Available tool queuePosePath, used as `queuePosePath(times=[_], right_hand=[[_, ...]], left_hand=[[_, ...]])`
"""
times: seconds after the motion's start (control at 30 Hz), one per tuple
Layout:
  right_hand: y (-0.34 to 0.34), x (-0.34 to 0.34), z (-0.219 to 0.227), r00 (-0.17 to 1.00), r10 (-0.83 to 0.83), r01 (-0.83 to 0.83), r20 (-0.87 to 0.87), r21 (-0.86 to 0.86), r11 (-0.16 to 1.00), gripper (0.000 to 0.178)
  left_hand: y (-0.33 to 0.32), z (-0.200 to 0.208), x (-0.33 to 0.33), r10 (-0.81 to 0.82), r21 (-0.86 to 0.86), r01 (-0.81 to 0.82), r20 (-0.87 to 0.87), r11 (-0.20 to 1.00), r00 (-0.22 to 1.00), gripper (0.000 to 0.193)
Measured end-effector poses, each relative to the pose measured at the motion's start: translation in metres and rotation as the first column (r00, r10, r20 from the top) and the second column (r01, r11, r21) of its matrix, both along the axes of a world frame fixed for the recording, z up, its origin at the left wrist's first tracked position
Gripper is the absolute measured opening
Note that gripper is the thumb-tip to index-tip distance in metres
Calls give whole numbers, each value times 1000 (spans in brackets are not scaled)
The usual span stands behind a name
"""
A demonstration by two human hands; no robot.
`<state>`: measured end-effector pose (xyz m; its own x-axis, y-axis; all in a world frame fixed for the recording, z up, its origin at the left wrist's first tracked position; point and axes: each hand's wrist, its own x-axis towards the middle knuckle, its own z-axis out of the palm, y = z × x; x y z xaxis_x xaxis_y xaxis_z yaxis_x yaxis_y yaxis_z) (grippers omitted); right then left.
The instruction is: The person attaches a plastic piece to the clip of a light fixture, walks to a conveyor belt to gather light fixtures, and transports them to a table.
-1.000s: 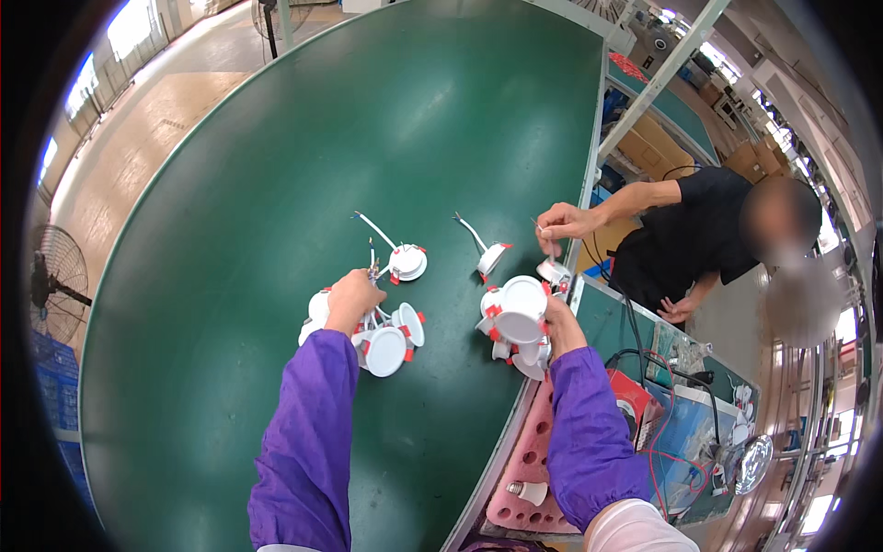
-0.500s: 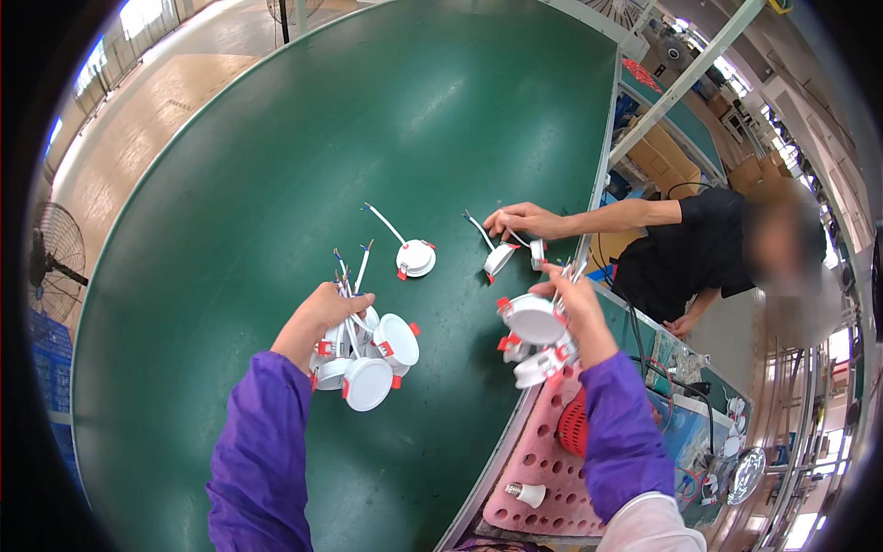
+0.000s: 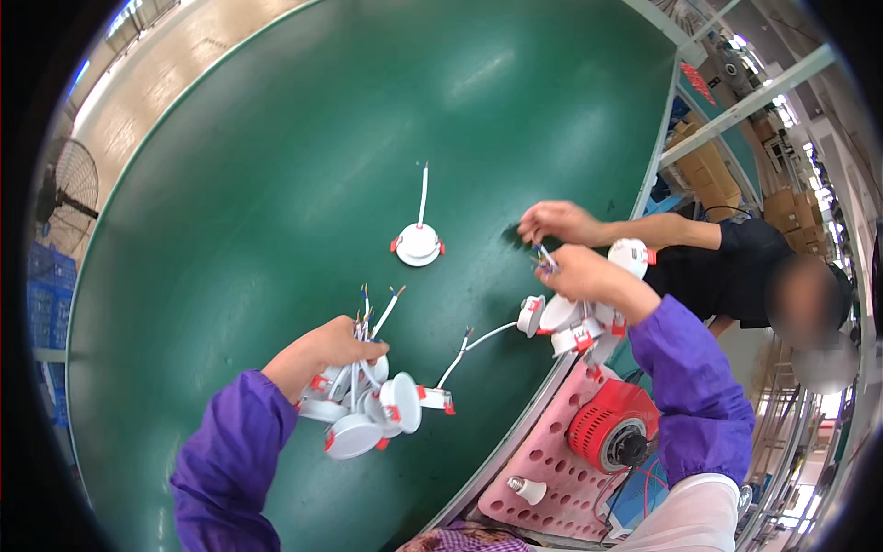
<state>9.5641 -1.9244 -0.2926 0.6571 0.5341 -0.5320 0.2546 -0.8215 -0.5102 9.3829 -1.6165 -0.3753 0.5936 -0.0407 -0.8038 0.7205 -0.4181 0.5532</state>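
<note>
My left hand (image 3: pixel 322 354) is closed round the white cables of several round white downlights (image 3: pixel 354 435) with red clips, which hang in a cluster over the green table. Beside that cluster lies another downlight (image 3: pixel 434 397), its cable pointing up and right. In my right hand (image 3: pixel 593 274), cable ends are gripped, with several downlights (image 3: pixel 563 313) bunched below the fingers at the table's right edge. At that bunch's left side is a downlight (image 3: pixel 531 316) whose cable stretches left; whether I hold it I cannot tell. A single downlight (image 3: pixel 418 246) lies farther up the table, cable pointing away.
A co-worker's hand (image 3: pixel 563 223) reaches over the green table (image 3: pixel 276 202) just beyond my right hand. Along the right edge, a pink perforated foam board (image 3: pixel 543 469) carries a white bulb (image 3: pixel 526 489) and a red round device (image 3: pixel 612 428). A fan (image 3: pixel 69 189) stands far left.
My right hand has moved farther out, close to the co-worker's hand. The two downlights by the co-worker's fingers have left that spot. The view has shifted, and both hands still hold their bunches.
</note>
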Motion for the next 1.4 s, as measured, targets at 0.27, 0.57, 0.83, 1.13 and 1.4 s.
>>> queuePosePath(times=[0.27,0.57,0.83,1.13,1.4], right_hand=[[23,-127,-71,662,665,-621,347,-244,745,47],[4,-110,-110,365,774,-776,517,-290,560,20],[9,-115,-115,326,822,-865,466,-204,459,10],[66,-62,-50,979,203,-185,-11,369,911,2],[159,9,-86,869,-87,415,-487,621,665,16]], left_hand=[[-6,17,-40,-549,299,574,-172,762,818,46],[-5,28,-48,-456,304,473,-130,827,880,47],[11,27,-96,-227,271,224,-18,936,974,35],[18,67,-199,566,121,-566,35,815,823,30],[14,46,-268,710,-63,-711,-29,701,703,19]])
